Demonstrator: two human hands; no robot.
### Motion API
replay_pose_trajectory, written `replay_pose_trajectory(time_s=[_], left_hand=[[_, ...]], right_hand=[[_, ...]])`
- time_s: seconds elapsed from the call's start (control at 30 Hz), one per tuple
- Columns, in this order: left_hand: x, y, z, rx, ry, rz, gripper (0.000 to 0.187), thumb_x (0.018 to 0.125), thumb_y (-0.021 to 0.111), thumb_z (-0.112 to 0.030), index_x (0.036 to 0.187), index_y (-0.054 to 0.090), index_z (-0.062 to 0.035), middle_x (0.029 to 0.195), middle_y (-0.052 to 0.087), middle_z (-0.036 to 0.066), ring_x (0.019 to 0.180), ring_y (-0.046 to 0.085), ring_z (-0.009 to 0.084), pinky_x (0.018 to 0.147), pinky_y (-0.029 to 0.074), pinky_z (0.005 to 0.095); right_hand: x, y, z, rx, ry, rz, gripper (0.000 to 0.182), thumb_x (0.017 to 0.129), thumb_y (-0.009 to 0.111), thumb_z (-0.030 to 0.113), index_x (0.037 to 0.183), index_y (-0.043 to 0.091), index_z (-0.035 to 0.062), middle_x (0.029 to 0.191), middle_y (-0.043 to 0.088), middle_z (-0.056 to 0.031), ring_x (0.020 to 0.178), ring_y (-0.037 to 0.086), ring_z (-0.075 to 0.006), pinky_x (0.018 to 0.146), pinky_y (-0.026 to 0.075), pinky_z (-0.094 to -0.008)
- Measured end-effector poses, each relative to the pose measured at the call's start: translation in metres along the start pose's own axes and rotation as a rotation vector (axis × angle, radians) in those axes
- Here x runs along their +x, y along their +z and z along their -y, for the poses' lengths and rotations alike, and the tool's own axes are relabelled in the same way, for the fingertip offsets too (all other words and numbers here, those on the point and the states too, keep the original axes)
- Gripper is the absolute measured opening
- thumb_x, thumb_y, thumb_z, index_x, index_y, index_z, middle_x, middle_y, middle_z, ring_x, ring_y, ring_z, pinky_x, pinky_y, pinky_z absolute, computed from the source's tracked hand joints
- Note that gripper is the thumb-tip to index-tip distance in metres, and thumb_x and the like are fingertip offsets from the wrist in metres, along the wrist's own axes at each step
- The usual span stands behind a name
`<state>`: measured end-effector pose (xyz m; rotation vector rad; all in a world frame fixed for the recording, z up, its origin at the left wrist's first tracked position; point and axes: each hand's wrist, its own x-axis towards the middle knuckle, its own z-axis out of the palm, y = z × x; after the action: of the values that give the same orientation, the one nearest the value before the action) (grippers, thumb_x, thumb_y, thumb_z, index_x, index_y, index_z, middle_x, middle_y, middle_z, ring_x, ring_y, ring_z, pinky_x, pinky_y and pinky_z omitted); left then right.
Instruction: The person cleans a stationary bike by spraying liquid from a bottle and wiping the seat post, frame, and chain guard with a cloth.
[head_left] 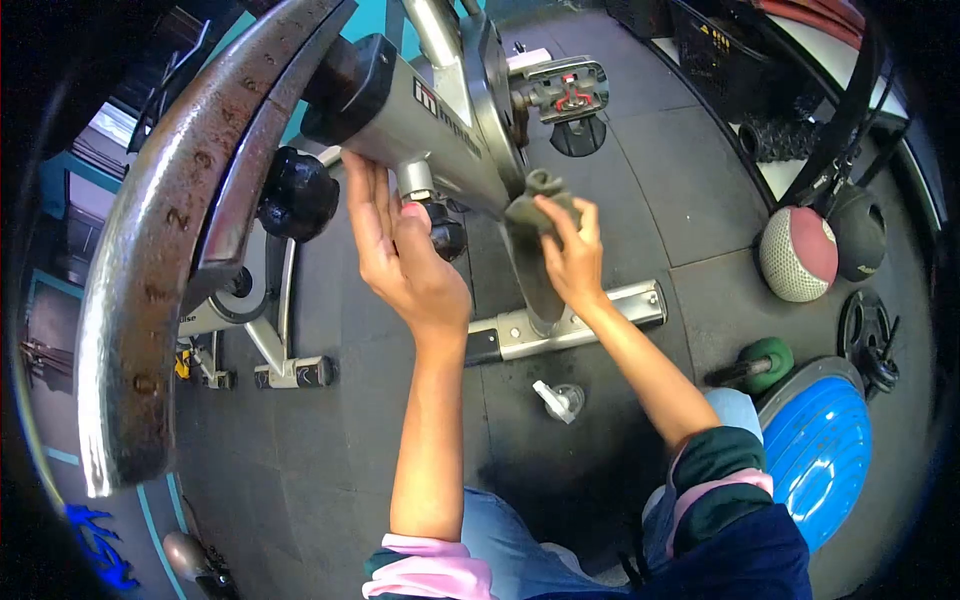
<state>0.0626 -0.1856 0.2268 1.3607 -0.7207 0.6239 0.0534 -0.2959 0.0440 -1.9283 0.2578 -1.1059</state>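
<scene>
Cloth-wiping at the grey frame (440, 120) of an exercise bike: right hand (572, 262) pinched shut on a grey cloth (540, 205) pressed to the frame's underside, left hand (400, 255) spread open, steadying the tube beside a black knob (447, 236). Best done with firm, overlapping strokes — cloth flat, free hand bracing (clear of the pedal (565, 88)). Underfoot, dark rubber gym flooring (660, 170), with a spray bottle (560, 400), medicine balls (800, 255) and a blue balance dome (815, 445) nearby.

My arms were bare to the elbow, dark green sleeves pushed up with pink cuffs showing, over faded blue jeans.
</scene>
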Motion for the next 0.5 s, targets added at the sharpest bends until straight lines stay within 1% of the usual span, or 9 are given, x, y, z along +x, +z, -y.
replay_pose_trajectory(time_s=[0.03,0.1,0.13,0.2,0.23,0.3,0.33,0.4,0.5], left_hand=[[0.0,0.0,0.001,0.004,0.007,-0.003,0.059,0.083,0.036,0.0,0.14,0.03,0.0131,0.143,0.037,0.028,0.135,0.038,0.0343,0.111,0.026,0.0386],[-0.003,-0.001,0.002,0.009,0.002,0.005,0.059,0.083,0.036,-0.001,0.14,0.03,0.013,0.142,0.038,0.028,0.134,0.038,0.0343,0.111,0.027,0.0385],[-0.003,-0.002,0.002,0.015,-0.011,0.005,0.06,0.082,0.035,0.0,0.141,0.03,0.0127,0.143,0.037,0.028,0.134,0.038,0.0345,0.111,0.027,0.039],[0.0,-0.003,0.003,0.023,-0.013,0.011,0.061,0.082,0.035,0.0,0.141,0.029,0.0124,0.143,0.037,0.028,0.134,0.037,0.0347,0.11,0.028,0.0395],[0.0,-0.003,0.004,0.026,0.002,0.006,0.062,0.081,0.035,0.0,0.141,0.03,0.0128,0.142,0.038,0.028,0.134,0.038,0.0346,0.11,0.028,0.0391],[-0.002,-0.001,0.006,0.025,0.005,0.003,0.063,0.08,0.035,0.0,0.141,0.03,0.0132,0.142,0.038,0.029,0.134,0.038,0.0345,0.11,0.028,0.0387],[-0.002,0.001,0.004,0.015,0.014,-0.014,0.063,0.079,0.035,0.0,0.141,0.03,0.0136,0.141,0.039,0.029,0.133,0.039,0.0345,0.11,0.028,0.0385],[-0.001,0.003,0.004,0.006,0.022,-0.033,0.063,0.079,0.035,0.0,0.14,0.03,0.014,0.141,0.039,0.029,0.133,0.039,0.0344,0.11,0.028,0.0382],[-0.001,0.0,0.005,0.027,0.017,-0.032,0.063,0.078,0.035,0.0,0.14,0.032,0.0141,0.14,0.04,0.029,0.133,0.04,0.0346,0.11,0.029,0.0384]], right_hand=[[0.008,-0.002,0.008,0.001,0.003,0.002,0.056,0.074,0.062,-0.003,0.123,0.058,0.0234,0.119,0.048,-0.0154,0.109,0.051,-0.0364,0.085,0.05,-0.043],[0.032,0.001,0.017,-0.077,-0.046,0.067,0.051,0.08,0.059,0.0,0.125,0.056,0.0231,0.119,0.048,-0.0169,0.11,0.05,-0.038,0.084,0.051,-0.0441],[0.042,0.013,0.014,-0.19,-0.154,0.094,0.048,0.081,0.058,0.002,0.124,0.057,0.0211,0.117,0.048,-0.0161,0.108,0.051,-0.037,0.083,0.051,-0.0439],[0.069,0.027,0.009,-0.345,-0.302,0.091,0.034,0.079,0.058,0.005,0.112,0.061,0.0135,0.107,0.049,-0.015,0.098,0.054,-0.0333,0.075,0.055,-0.0397],[0.082,0.032,0.016,-0.341,-0.298,0.088,0.034,0.079,0.058,0.005,0.112,0.061,0.0135,0.107,0.049,-0.015,0.098,0.054,-0.0333,0.075,0.055,-0.0397],[0.102,0.036,0.026,-0.522,-0.427,0.034,0.017,0.076,0.059,0.009,0.093,0.06,0.0084,0.095,0.049,-0.0124,0.086,0.055,-0.0276,0.062,0.057,-0.0329],[0.109,0.039,0.027,-0.529,-0.424,0.04,0.017,0.076,0.059,0.009,0.093,0.06,0.0084,0.095,0.049,-0.0124,0.086,0.055,-0.0276,0.062,0.057,-0.0329],[0.123,0.046,0.03,-0.59,-0.454,-0.014,0.008,0.076,0.059,0.011,0.083,0.057,0.0079,0.089,0.048,-0.0109,0.082,0.055,-0.0249,0.053,0.056,-0.0294],[0.117,0.048,0.03,-0.567,-0.417,-0.035,0.007,0.077,0.058,0.01,0.083,0.057,0.008,0.088,0.048,-0.0108,0.083,0.055,-0.0252,0.052,0.055,-0.0304]])
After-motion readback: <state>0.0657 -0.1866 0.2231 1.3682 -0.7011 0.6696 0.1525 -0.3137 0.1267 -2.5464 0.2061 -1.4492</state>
